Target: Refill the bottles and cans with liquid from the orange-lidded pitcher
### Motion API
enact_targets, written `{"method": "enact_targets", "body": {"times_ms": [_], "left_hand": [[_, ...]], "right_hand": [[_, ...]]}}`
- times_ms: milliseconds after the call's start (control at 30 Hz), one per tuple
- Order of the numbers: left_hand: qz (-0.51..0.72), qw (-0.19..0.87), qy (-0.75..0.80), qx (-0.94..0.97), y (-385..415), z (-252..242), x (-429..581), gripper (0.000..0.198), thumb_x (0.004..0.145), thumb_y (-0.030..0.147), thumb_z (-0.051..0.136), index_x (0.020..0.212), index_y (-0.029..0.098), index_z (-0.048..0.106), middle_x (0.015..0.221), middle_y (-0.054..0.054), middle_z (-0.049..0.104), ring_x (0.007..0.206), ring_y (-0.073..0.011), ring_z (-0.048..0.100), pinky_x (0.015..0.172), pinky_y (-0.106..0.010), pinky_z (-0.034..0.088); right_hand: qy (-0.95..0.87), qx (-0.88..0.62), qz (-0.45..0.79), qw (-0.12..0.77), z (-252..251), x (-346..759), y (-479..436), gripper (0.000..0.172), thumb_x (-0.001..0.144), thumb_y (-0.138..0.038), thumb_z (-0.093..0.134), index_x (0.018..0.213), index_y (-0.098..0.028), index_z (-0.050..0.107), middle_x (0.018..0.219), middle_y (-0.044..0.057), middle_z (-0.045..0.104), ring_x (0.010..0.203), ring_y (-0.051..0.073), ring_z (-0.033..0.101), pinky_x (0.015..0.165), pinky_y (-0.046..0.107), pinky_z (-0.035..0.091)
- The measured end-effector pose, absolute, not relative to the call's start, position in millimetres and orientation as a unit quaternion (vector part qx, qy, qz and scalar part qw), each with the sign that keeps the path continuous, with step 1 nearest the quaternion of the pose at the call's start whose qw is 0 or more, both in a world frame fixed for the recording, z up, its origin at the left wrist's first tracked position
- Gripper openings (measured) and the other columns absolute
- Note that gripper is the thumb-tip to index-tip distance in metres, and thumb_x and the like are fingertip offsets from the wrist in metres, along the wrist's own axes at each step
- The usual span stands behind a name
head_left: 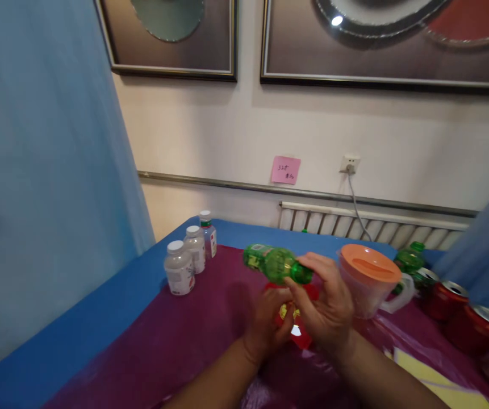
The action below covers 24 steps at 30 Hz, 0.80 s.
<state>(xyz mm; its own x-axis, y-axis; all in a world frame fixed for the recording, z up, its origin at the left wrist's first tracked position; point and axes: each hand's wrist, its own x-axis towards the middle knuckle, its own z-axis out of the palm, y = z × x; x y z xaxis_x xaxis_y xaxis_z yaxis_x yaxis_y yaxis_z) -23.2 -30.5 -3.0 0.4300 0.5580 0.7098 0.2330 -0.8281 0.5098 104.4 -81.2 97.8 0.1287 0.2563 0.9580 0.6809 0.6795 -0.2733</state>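
My right hand [333, 301] is closed around the neck end of a green plastic bottle [276, 264]. The bottle lies almost level in the air, its base pointing left, above the purple sheet. Below and left of it, my left hand [267, 321] has its fingers curled in against a shiny red item with yellow print [301, 335]. Both hands partly cover this red item, so its kind does not show. Just right of my right hand stands a clear pitcher [361, 292] with an orange lid [370, 263].
Several clear bottles with white caps [179, 270] stand at the left. Red cans [474, 329] and another green bottle [410, 258] are at the right, behind yellow paper [440, 378]. A purple sheet [201, 324] covers part of the blue tabletop [99, 309], near a wall radiator [329, 218].
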Motion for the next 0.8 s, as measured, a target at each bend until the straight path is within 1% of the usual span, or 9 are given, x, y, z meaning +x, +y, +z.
{"method": "enact_targets", "body": {"times_ms": [133, 200, 267, 333, 433, 533, 600, 700, 800], "left_hand": [[0.576, 0.042, 0.198, 0.792, -35.6, 1.4, -27.8, 0.053, 0.085, 0.021, 0.069, 0.135, 0.028, 0.05, 0.115, -0.009, 0.069, 0.108, -0.0264, 0.066, 0.097, -0.045, 0.054], [0.565, 0.004, 0.214, 0.797, -32.4, 3.3, -25.8, 0.072, 0.082, 0.03, 0.075, 0.145, 0.025, 0.041, 0.128, -0.014, 0.064, 0.12, -0.0324, 0.06, 0.104, -0.052, 0.049], [0.518, 0.008, 0.216, 0.827, -28.0, 4.6, -22.4, 0.081, 0.083, 0.038, 0.074, 0.151, 0.023, 0.034, 0.137, -0.017, 0.059, 0.127, -0.0357, 0.056, 0.108, -0.056, 0.046], [0.468, 0.044, 0.208, 0.858, -24.1, 4.8, -19.3, 0.077, 0.088, 0.04, 0.069, 0.153, 0.024, 0.032, 0.137, -0.016, 0.06, 0.127, -0.0345, 0.057, 0.108, -0.055, 0.046], [0.433, 0.121, 0.218, 0.866, -20.3, 3.0, -16.4, 0.063, 0.091, 0.044, 0.065, 0.146, 0.025, 0.041, 0.131, -0.014, 0.065, 0.121, -0.0315, 0.062, 0.103, -0.051, 0.051], [0.439, 0.194, 0.285, 0.83, -16.4, 2.3, -13.8, 0.059, 0.086, 0.049, 0.071, 0.135, 0.022, 0.052, 0.127, -0.013, 0.066, 0.117, -0.0311, 0.064, 0.1, -0.048, 0.053], [0.449, 0.23, 0.348, 0.791, -12.4, 3.3, -11.6, 0.059, 0.08, 0.05, 0.075, 0.127, 0.02, 0.058, 0.122, -0.012, 0.067, 0.113, -0.0311, 0.066, 0.097, -0.047, 0.055], [0.445, 0.281, 0.4, 0.75, -5.7, 4.5, -8.3, 0.052, 0.076, 0.051, 0.076, 0.115, 0.019, 0.064, 0.111, -0.009, 0.071, 0.103, -0.0298, 0.069, 0.09, -0.045, 0.057], [0.422, 0.305, 0.425, 0.74, -1.7, 2.4, -5.3, 0.054, 0.072, 0.051, 0.078, 0.113, 0.017, 0.067, 0.109, -0.01, 0.072, 0.102, -0.0313, 0.068, 0.092, -0.049, 0.055]], "right_hand": [[-0.609, -0.423, -0.177, 0.647, 77.8, 147.5, -110.4, 0.042, 0.088, -0.019, 0.072, 0.127, -0.027, 0.06, 0.108, 0.008, 0.067, 0.102, 0.025, 0.067, 0.088, 0.045, 0.057], [-0.613, -0.435, -0.167, 0.638, 72.2, 154.2, -119.6, 0.04, 0.088, -0.019, 0.072, 0.125, -0.027, 0.061, 0.106, 0.007, 0.068, 0.1, 0.025, 0.067, 0.084, 0.042, 0.059], [-0.625, -0.438, -0.151, 0.628, 69.7, 154.6, -123.7, 0.037, 0.088, -0.02, 0.072, 0.123, -0.026, 0.061, 0.105, 0.008, 0.069, 0.098, 0.024, 0.067, 0.08, 0.039, 0.059], [-0.634, -0.436, -0.129, 0.626, 69.0, 152.5, -124.0, 0.035, 0.089, -0.021, 0.071, 0.122, -0.025, 0.061, 0.105, 0.008, 0.069, 0.098, 0.023, 0.067, 0.079, 0.038, 0.059], [-0.65, -0.439, -0.098, 0.612, 68.6, 153.6, -124.0, 0.039, 0.09, -0.024, 0.07, 0.127, -0.026, 0.058, 0.109, 0.008, 0.069, 0.102, 0.023, 0.067, 0.086, 0.039, 0.058], [-0.651, -0.472, -0.105, 0.585, 67.3, 172.3, -129.6, 0.061, 0.09, -0.032, 0.07, 0.146, -0.024, 0.045, 0.135, 0.014, 0.06, 0.126, 0.028, 0.057, 0.102, 0.047, 0.052], [-0.611, -0.507, -0.144, 0.59, 64.1, 199.2, -134.1, 0.064, 0.092, -0.036, 0.066, 0.149, -0.022, 0.041, 0.147, 0.017, 0.049, 0.138, 0.032, 0.047, 0.11, 0.054, 0.044], [-0.486, -0.571, -0.195, 0.632, 52.5, 255.0, -133.6, 0.054, 0.093, -0.04, 0.061, 0.141, -0.02, 0.049, 0.149, 0.018, 0.045, 0.14, 0.033, 0.044, 0.11, 0.056, 0.04], [-0.354, -0.652, -0.102, 0.663, 35.0, 307.4, -122.2, 0.065, 0.086, -0.056, 0.063, 0.136, -0.016, 0.053, 0.144, 0.019, 0.049, 0.132, 0.033, 0.049, 0.107, 0.051, 0.041]]}}
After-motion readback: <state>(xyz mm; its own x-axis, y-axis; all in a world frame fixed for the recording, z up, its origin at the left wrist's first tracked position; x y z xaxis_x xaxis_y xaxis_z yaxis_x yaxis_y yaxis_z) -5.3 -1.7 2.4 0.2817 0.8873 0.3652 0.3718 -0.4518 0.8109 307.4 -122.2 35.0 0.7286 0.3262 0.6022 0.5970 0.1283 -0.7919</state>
